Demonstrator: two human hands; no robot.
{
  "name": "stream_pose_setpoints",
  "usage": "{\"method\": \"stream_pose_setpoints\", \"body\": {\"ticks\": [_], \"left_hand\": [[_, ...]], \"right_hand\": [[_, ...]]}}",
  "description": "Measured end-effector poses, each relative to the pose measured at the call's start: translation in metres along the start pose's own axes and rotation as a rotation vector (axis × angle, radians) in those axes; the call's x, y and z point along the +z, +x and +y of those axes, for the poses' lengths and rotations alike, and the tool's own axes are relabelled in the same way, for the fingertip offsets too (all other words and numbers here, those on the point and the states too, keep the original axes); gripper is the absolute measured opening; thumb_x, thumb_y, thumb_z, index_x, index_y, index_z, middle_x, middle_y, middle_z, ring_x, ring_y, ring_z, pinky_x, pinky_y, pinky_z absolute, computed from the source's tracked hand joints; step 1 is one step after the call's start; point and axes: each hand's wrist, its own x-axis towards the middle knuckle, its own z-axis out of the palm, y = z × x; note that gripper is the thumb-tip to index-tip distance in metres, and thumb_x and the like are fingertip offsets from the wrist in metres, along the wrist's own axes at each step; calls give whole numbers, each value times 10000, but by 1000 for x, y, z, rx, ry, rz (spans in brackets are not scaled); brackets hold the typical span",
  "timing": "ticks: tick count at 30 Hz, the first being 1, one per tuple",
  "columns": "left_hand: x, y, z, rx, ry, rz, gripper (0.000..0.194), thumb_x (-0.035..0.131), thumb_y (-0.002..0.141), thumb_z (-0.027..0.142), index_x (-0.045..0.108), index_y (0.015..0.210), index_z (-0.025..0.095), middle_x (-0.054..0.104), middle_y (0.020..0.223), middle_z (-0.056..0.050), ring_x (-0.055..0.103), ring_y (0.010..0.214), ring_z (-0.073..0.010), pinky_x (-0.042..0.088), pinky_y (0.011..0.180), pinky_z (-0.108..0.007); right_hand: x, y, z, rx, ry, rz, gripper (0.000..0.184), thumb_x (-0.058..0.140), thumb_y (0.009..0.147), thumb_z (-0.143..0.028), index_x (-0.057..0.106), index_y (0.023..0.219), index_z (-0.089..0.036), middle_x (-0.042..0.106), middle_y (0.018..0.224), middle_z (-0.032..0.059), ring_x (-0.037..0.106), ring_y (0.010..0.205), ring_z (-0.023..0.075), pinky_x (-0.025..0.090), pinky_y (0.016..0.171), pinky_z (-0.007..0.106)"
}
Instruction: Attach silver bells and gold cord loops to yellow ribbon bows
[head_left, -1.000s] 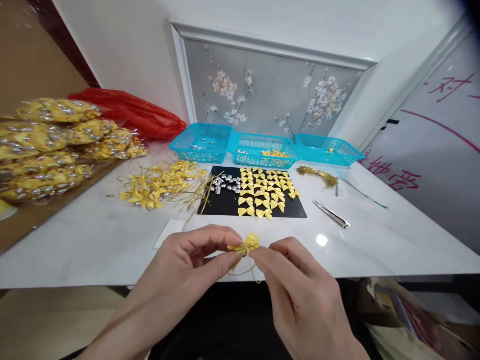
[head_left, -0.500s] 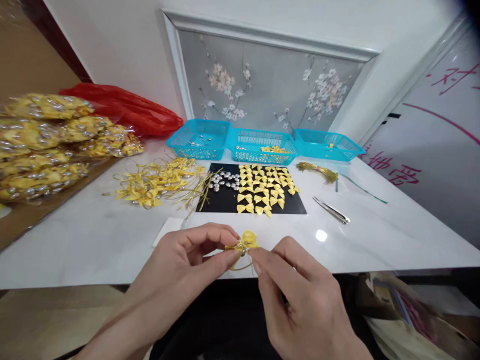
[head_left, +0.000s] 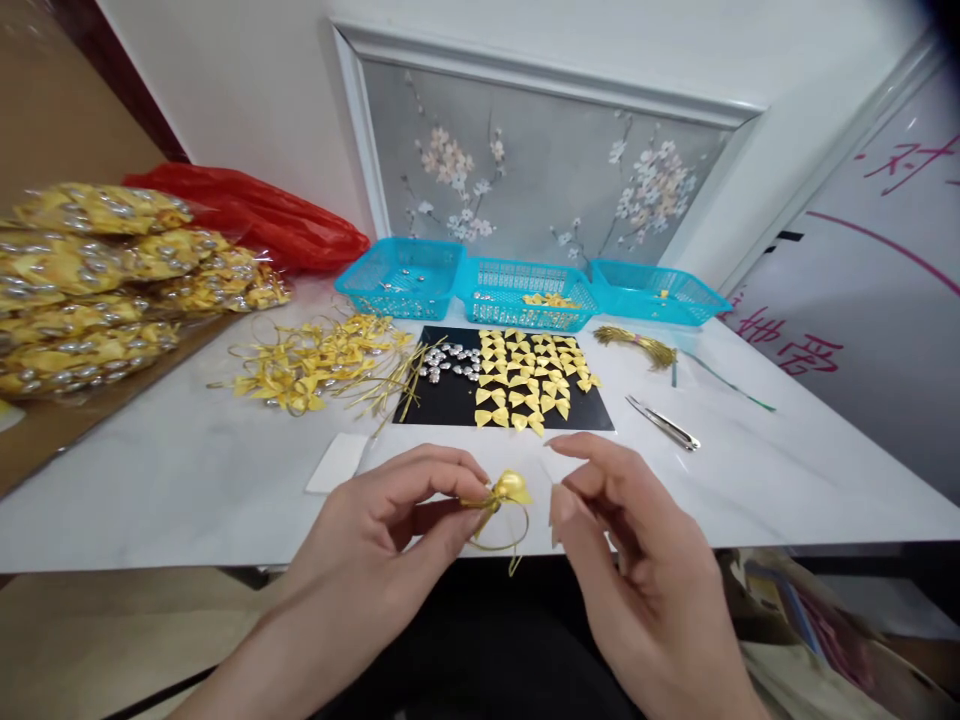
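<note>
Between thumb and forefinger, my left hand pinches a yellow ribbon bow just above the table's front edge. A thin gold cord hangs in a loop beneath the bow. My right hand is to the right of the bow, apart from it, thumb and forefinger spread with nothing visible between them. Beyond the hands, a black mat carries rows of yellow bows and a cluster of silvery beads.
Left of the mat are piled corded bows and loose gold cords. Blue baskets line the back. Tweezers and a cord bundle lie right. A white pad sits by my left hand; bagged bows stand far left.
My right hand has let go of the bow and moved right, its fingers opening. My left hand keeps its pinch, and the cord loop now hangs more freely.
</note>
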Motion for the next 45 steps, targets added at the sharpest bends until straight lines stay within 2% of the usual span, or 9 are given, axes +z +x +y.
{"method": "stream_pose_setpoints", "body": {"ticks": [4, 8, 12, 16, 23, 29, 37, 40, 45], "left_hand": [[2, 0, 2, 126, 120, -20, 164, 630, 829, 130, 706, 768, 261, 715, 910, 23, 684, 817, -129, 542, 662, -158], [3, 1, 0, 230, 224, 3, 185, 598, 856, 98, 687, 788, 245, 718, 922, 16, 695, 800, -120, 542, 655, -166], [6, -4, -8, 417, 441, 138, 189, 604, 871, 60, 678, 873, 234, 693, 987, 7, 689, 874, -110, 529, 788, -179], [9, -12, -11, 538, 588, 200, 189, 600, 888, 45, 657, 937, 218, 645, 1075, -10, 675, 932, -104, 509, 856, -169], [11, -10, -5, 546, 603, 229, 158, 591, 895, 58, 641, 907, 208, 642, 1035, -3, 655, 931, -102, 505, 866, -162], [9, -7, -4, 537, 581, 180, 198, 568, 905, 52, 655, 925, 229, 634, 1046, 5, 666, 913, -104, 521, 820, -170], [12, -8, 0, 396, 469, 113, 204, 548, 903, 64, 652, 876, 237, 630, 1048, -18, 665, 923, -143, 519, 793, -210], [12, -7, 3, 195, 316, 72, 169, 576, 906, 171, 665, 782, 243, 632, 1003, -12, 646, 907, -158, 503, 781, -226], [6, -2, 6, -90, -40, -108, 203, 620, 889, 274, 669, 697, 230, 627, 943, -1, 599, 899, -166, 459, 749, -228]], "right_hand": [[5, 9, 5, 99, 128, -111, 136, 473, 985, -217, 609, 982, -223, 568, 841, -3, 525, 676, 101, 382, 499, 189], [10, 11, 7, 175, 199, -238, 166, 520, 970, -280, 594, 844, -201, 531, 742, -26, 484, 639, 97, 377, 529, 202], [14, 7, 6, 154, 159, -153, 185, 535, 952, -252, 565, 780, -189, 493, 667, -42, 439, 580, 90, 356, 512, 209], [18, 4, 5, 19, 52, -25, 172, 532, 935, -154, 553, 767, -184, 494, 681, -38, 436, 571, 85, 352, 515, 211], [22, 2, 3, -152, -35, 44, 168, 502, 921, -31, 572, 828, -152, 542, 750, 3, 512, 662, 95, 421, 607, 208], [22, 2, 3, -177, -49, 42, 166, 503, 924, -25, 578, 844, -150, 543, 762, 9, 521, 654, 98, 439, 615, 211], [23, 1, 3, -162, -32, 47, 184, 477, 929, -19, 554, 850, -166, 533, 758, 3, 499, 668, 110, 411, 603, 234], [22, 1, 4, -125, 5, 45, 180, 482, 931, -32, 543, 838, -173, 525, 755, -9, 489, 659, 102, 395, 587, 227], [19, 1, 6, -11, 95, -26, 164, 503, 947, -123, 539, 802, -188, 506, 720, -26, 467, 610, 99, 377, 538, 223]]}}
